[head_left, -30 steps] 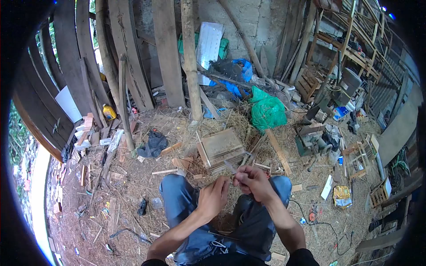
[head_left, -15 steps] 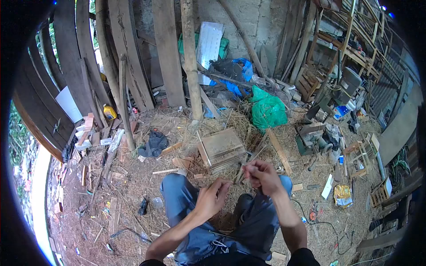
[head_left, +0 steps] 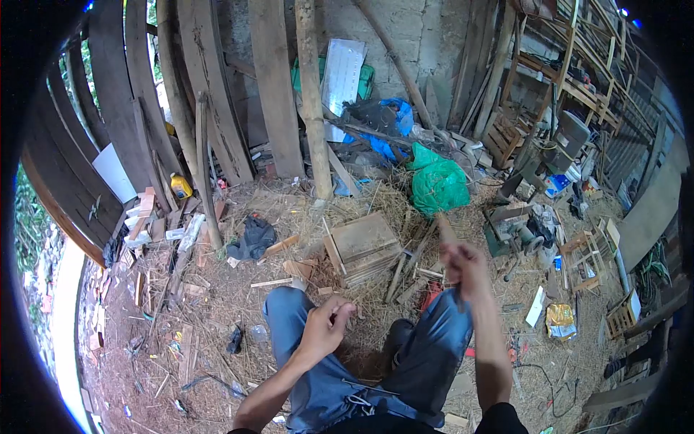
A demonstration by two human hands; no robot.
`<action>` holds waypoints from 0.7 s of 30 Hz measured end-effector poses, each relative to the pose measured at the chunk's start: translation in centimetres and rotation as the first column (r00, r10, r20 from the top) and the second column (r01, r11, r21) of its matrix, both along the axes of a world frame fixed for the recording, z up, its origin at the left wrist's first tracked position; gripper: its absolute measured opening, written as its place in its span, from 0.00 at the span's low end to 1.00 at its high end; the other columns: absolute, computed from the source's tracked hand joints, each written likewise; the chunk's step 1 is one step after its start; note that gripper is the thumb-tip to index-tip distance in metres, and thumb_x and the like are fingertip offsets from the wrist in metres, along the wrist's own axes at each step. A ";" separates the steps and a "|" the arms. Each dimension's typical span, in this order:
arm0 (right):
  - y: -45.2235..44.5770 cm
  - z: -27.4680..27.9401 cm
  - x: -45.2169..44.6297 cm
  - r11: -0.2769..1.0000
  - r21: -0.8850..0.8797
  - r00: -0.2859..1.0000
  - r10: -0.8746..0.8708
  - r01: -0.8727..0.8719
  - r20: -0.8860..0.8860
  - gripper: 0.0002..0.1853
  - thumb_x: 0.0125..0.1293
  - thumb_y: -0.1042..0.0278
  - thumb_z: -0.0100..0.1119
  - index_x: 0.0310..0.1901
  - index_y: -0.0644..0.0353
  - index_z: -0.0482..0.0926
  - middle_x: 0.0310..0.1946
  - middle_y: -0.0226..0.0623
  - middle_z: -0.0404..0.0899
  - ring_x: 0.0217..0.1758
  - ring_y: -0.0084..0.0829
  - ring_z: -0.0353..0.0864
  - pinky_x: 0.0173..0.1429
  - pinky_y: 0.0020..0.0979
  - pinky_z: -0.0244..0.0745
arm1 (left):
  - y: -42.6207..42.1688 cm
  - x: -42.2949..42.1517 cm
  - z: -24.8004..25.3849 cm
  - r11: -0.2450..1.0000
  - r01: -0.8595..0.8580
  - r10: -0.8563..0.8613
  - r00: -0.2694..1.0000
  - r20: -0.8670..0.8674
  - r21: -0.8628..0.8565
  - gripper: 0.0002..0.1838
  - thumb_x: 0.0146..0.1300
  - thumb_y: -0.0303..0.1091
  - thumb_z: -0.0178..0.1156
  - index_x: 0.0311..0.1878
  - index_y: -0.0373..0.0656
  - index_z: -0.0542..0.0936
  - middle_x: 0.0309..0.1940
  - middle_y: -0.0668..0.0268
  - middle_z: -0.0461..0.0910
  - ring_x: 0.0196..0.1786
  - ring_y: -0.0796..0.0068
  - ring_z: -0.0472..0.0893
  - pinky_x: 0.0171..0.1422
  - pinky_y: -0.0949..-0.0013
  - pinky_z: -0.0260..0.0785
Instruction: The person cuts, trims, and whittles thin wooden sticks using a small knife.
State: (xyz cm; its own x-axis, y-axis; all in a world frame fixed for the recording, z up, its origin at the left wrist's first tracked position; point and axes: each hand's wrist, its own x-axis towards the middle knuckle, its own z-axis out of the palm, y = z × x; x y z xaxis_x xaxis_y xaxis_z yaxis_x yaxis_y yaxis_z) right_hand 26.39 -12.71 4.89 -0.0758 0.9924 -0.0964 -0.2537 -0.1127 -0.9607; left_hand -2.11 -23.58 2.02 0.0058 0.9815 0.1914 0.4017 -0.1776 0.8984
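My left hand (head_left: 327,331) hovers over my left knee, its fingers curled in toward the thumb in a pinch. Whatever it may hold is too small to make out. Higher and to the right, my right hand (head_left: 466,271) is above my right knee, smeared by motion, so its grip is unclear. In front of my knees a boxy wooden piece (head_left: 367,239) rests on the straw-covered ground. Thin wood strips (head_left: 430,273) and a red object (head_left: 431,295), partly hidden by my knee, lie near my right hand.
Ahead stand a wooden post (head_left: 312,108) and a green plastic bag (head_left: 438,186). A dark cloth (head_left: 253,237) lies left of the wooden piece. To the right are a machine-like metal object (head_left: 506,228), a small wooden frame (head_left: 580,260) and a gold packet (head_left: 560,320). Scraps litter the ground.
My hands were close together above my knees and have moved apart. The right went up and to the right; the left drew slightly left and down. The red object has come into view.
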 end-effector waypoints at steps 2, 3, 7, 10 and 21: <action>-2.4 0.4 -3.2 0.989 -0.036 0.989 0.146 -0.146 -0.024 0.11 0.66 0.70 0.55 0.49 0.61 0.76 0.24 0.28 0.74 0.15 0.13 0.60 0.18 0.17 0.52 | 0.6 1.1 -0.3 0.999 0.021 -0.018 0.997 0.077 -0.040 0.06 0.65 0.28 0.54 0.38 0.35 0.77 0.25 0.63 0.78 0.29 0.80 0.76 0.34 0.73 0.66; -3.1 0.2 -4.3 0.973 -0.034 0.973 0.225 -0.227 -0.057 0.12 0.66 0.69 0.55 0.50 0.60 0.76 0.24 0.29 0.75 0.15 0.13 0.60 0.18 0.17 0.52 | 0.9 1.6 -0.3 1.000 0.020 -0.020 0.999 0.047 -0.002 0.06 0.65 0.28 0.54 0.38 0.35 0.77 0.26 0.62 0.78 0.30 0.80 0.77 0.34 0.74 0.67; -3.0 -0.6 -5.5 0.955 -0.028 0.948 0.290 -0.295 -0.130 0.10 0.67 0.68 0.54 0.45 0.63 0.77 0.24 0.30 0.75 0.15 0.13 0.59 0.19 0.18 0.53 | 0.8 2.8 0.2 0.991 0.032 -0.035 0.999 0.022 0.131 0.05 0.64 0.27 0.55 0.39 0.36 0.76 0.25 0.56 0.79 0.25 0.70 0.79 0.28 0.70 0.67; -2.1 -0.4 -4.1 0.934 -0.087 0.933 0.336 -0.348 -0.125 0.09 0.67 0.67 0.55 0.42 0.64 0.78 0.24 0.28 0.75 0.16 0.13 0.58 0.19 0.18 0.51 | 0.3 2.5 0.9 0.988 0.048 -0.050 0.999 0.010 0.145 0.05 0.63 0.26 0.55 0.40 0.36 0.76 0.28 0.55 0.80 0.28 0.67 0.82 0.30 0.69 0.68; -1.3 0.3 -1.6 0.998 -0.050 0.999 0.028 -0.026 0.038 0.13 0.68 0.68 0.52 0.52 0.60 0.75 0.24 0.27 0.75 0.17 0.13 0.61 0.19 0.17 0.53 | 0.5 0.6 -0.8 0.987 0.127 -0.101 0.968 0.231 -0.100 0.10 0.70 0.36 0.49 0.37 0.40 0.75 0.22 0.75 0.69 0.24 0.87 0.65 0.29 0.80 0.59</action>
